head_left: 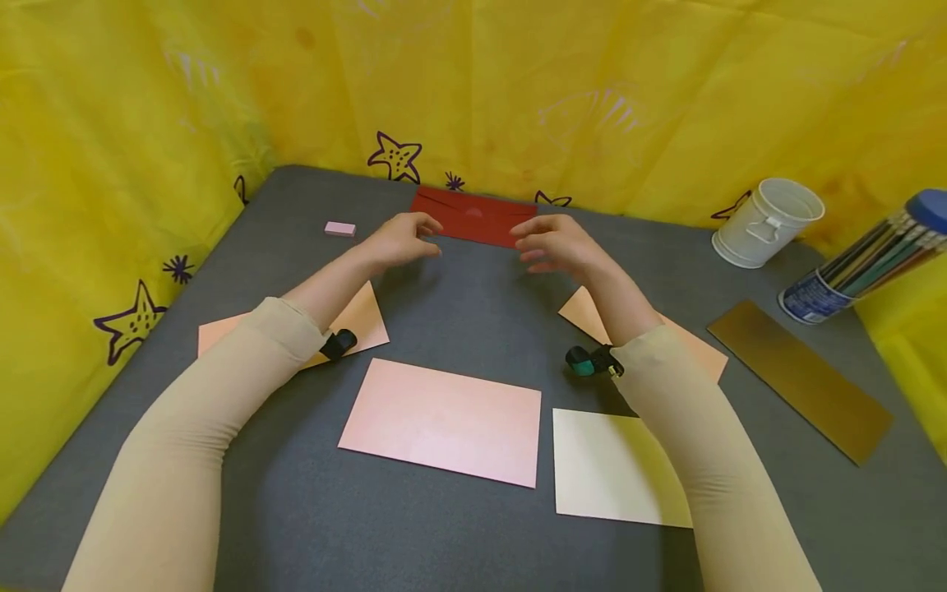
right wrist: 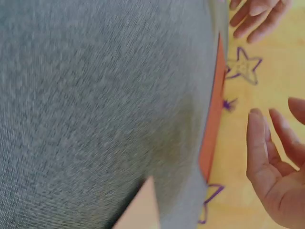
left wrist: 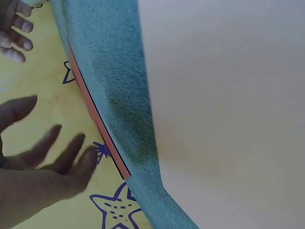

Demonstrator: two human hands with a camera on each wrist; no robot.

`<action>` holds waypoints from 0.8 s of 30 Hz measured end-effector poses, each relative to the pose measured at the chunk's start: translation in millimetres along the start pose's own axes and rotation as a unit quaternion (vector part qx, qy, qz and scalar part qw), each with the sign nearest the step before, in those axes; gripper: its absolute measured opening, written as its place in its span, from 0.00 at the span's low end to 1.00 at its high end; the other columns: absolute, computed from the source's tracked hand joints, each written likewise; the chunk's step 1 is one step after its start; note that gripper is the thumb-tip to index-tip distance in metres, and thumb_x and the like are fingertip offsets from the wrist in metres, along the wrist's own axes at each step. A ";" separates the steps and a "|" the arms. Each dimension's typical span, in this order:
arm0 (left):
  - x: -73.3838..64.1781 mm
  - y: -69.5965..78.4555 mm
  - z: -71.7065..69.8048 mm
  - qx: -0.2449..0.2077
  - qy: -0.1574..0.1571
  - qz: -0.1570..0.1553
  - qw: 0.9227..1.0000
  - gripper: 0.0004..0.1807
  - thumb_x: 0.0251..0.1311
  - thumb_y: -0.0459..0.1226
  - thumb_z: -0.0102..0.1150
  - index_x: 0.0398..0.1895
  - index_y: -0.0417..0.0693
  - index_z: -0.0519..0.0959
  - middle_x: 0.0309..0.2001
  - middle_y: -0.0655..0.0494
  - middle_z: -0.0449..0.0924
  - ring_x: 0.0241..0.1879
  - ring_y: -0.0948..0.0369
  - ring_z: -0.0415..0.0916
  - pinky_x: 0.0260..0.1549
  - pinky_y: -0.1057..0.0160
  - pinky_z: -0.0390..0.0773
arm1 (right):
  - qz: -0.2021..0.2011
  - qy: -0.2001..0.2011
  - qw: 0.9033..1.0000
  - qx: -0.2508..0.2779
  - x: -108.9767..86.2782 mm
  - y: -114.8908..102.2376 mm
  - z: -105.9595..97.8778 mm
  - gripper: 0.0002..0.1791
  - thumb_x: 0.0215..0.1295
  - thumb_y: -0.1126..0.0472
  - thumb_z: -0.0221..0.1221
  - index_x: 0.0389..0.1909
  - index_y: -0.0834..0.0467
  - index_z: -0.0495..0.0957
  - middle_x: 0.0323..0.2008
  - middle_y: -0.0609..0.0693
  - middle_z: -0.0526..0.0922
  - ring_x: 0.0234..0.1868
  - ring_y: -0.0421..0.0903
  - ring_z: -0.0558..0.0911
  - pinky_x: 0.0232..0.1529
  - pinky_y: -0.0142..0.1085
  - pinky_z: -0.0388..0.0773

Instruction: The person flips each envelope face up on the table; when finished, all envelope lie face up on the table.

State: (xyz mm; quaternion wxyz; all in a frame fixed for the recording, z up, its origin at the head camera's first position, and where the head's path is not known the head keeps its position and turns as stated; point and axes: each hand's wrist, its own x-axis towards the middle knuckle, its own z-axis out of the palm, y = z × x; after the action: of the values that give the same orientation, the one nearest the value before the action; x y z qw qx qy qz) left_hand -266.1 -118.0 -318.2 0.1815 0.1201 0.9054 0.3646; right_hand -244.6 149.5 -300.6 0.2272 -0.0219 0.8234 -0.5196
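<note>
**At the table's far edge: red envelope ahead of and between two empty hands**

On the table (head_left: 473, 312), up against the yellow cloth (head_left: 473, 99), the red envelope (head_left: 473, 215) lies flat. Long axis runs left to right along the far edge, slightly askew in the head view. Left hand (head_left: 399, 241) is at its left end, right hand (head_left: 558, 244) at its right end; fingertips of both overlap the ends in the head view. Wrist views show both hands apart from it, raised, no contact. Envelope is straight ahead, just beyond the fingers. Nearer hand: roughly even, can't tell which.

Hands: both released, nothing held. Fingers loosely bent, turned inward toward each other, with the envelope's middle opposite the gap between them. So the key relation is long axis across the gap, one short end per hand.

Rest: pink eraser (head_left: 340, 229) left of the left hand. Left peach envelope (head_left: 366, 316) under the left forearm, right peach envelope (head_left: 695, 349) under the right forearm. Pink envelope (head_left: 444, 423) nearer the person, cream envelope (head_left: 614, 469) just beside it on the right. Brown envelope (head_left: 802, 382), white pail (head_left: 762, 222) and pencil tub (head_left: 817, 296) sit far right.
</note>
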 end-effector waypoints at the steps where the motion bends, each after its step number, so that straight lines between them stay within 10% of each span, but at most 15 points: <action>1: -2.5 -0.2 0.4 0.012 -0.010 0.013 1.000 0.29 0.62 0.36 0.60 0.66 0.40 0.69 0.68 0.39 0.68 0.70 0.44 0.64 0.69 0.46 0.67 | -0.007 -0.011 1.000 -0.008 -2.1 -3.0 1.5 0.24 0.73 0.60 0.52 0.67 0.62 0.68 0.69 0.59 0.70 0.65 0.59 0.75 0.64 0.51 0.76; 8: -18.8 -6.1 -5.2 0.081 -0.043 0.069 0.993 0.30 0.57 0.34 0.67 0.64 0.39 0.72 0.63 0.39 0.74 0.64 0.43 0.70 0.67 0.46 0.69 | -0.027 -0.065 0.997 -0.037 -10.2 -14.3 23.1 0.23 0.71 0.60 0.56 0.64 0.62 0.71 0.65 0.60 0.73 0.60 0.58 0.78 0.60 0.50 0.79; 24: -73.7 -47.9 -38.4 0.155 -0.148 0.004 0.977 0.52 0.43 0.42 0.79 0.71 0.36 0.61 0.66 0.34 0.57 0.67 0.39 0.52 0.66 0.35 0.60 | -0.011 -0.175 0.984 -0.039 -14.2 -21.8 95.3 0.26 0.65 0.64 0.59 0.63 0.65 0.69 0.43 0.52 0.79 0.41 0.49 0.84 0.41 0.35 0.86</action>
State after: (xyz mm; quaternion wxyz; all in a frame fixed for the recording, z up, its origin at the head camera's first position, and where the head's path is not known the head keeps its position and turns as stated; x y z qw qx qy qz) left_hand -219.4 -201.3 -308.5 0.2911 0.2025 0.9137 0.1983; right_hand -198.4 62.7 -310.7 0.3609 -0.1305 0.7905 -0.4773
